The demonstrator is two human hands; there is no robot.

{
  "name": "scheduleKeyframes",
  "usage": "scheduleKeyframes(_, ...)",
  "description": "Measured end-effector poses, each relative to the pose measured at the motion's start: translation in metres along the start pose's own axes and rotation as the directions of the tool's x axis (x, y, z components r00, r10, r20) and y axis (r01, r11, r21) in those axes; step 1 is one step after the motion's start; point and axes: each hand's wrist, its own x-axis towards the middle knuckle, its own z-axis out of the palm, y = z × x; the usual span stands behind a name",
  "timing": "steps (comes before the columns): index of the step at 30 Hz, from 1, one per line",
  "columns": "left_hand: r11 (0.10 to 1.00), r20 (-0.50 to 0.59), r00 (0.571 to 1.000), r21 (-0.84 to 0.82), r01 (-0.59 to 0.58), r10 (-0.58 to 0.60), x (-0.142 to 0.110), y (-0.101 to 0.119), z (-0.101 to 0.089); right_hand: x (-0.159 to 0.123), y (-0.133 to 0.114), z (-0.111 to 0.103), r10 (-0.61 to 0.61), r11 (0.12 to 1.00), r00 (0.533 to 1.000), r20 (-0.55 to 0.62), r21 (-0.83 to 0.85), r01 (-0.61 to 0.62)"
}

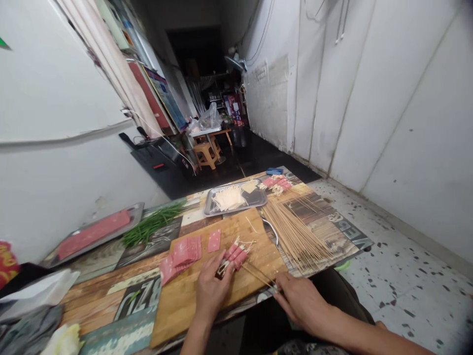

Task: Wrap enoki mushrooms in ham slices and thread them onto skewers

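My left hand [213,290] is closed on a row of meat rolls [236,254], thin pink slices wrapped around pale enoki mushrooms whose ends stick out. Two bamboo skewers [260,276] run from the rolls towards my right hand [301,297], which pinches their near ends at the board's edge. How deep the tips sit in the rolls is hidden. Beneath the rolls lies a wooden cutting board [188,308]. On its left side are overlapping pink meat slices [182,254] and one separate slice [214,240].
Behind the board, a tray [254,201] holds enoki mushrooms [229,197]. Finished meat skewers [277,184] and a pile of bamboo skewers [295,234] lie right of it. Green chives [153,224] and a meat tray [138,217] are at left. A wall [406,108] stands right.
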Motion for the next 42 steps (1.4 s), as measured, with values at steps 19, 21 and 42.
scheduleKeyframes(19,0.986,-0.144,0.976,-0.064,0.153,-0.161,-0.006,-0.006,0.001,0.043,0.059,-0.05,-0.102,0.982,0.921,-0.376,0.111,0.154)
scheduleKeyframes(21,0.989,-0.141,0.979,-0.053,0.141,-0.147,-0.006,-0.004,0.001,0.067,0.075,-0.063,-0.062,0.998,0.914,-0.402,0.0,0.068)
scheduleKeyframes(42,0.998,-0.01,0.998,-0.01,0.065,-0.065,-0.004,0.015,-0.002,0.2,0.077,-0.096,-0.005,0.753,0.925,-0.381,-0.61,-0.247)
